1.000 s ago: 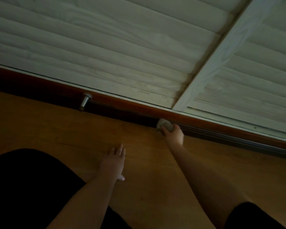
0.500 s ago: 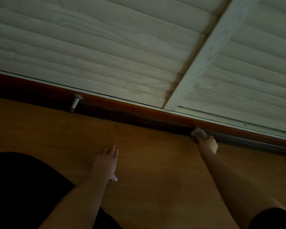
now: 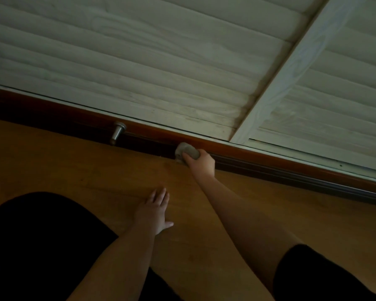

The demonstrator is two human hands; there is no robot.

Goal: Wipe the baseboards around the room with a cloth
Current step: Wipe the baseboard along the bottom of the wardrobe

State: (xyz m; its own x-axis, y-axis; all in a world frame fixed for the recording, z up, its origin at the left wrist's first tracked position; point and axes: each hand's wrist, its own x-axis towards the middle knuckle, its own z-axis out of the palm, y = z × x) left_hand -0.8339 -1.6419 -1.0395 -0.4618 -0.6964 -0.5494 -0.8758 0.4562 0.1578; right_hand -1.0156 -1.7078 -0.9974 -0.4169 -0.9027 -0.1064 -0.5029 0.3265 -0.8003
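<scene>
Reddish-brown wood runs across my view from left to right — the baseboard (image 3: 237, 152), sitting under a wall of pale, whitewashed slats (image 3: 139, 68). My right hand (image 3: 201, 162) is stretched out to it, fingers curled round a small grey cloth (image 3: 187, 152) that is bunched into a wad and pressed against the dark lower face of the board, right where it meets the floor. The cloth pokes out to the left of my knuckles; the rest is hidden in my grip.

My left hand (image 3: 155, 210) lies flat on the orange-brown wooden floor (image 3: 63, 166), fingers straight and pointing toward the wall, thumb out to the right, holding nothing. It sits nearer to me than the other hand and a little to its left.

Further left along the baseboard a silver metal doorstop (image 3: 117, 132) sticks out at a tilt. A white vertical strip (image 3: 291, 70) divides the slatted wall above my right hand. Dark clothing (image 3: 41, 246) covers my legs at the bottom of the view — the light is dim throughout.
</scene>
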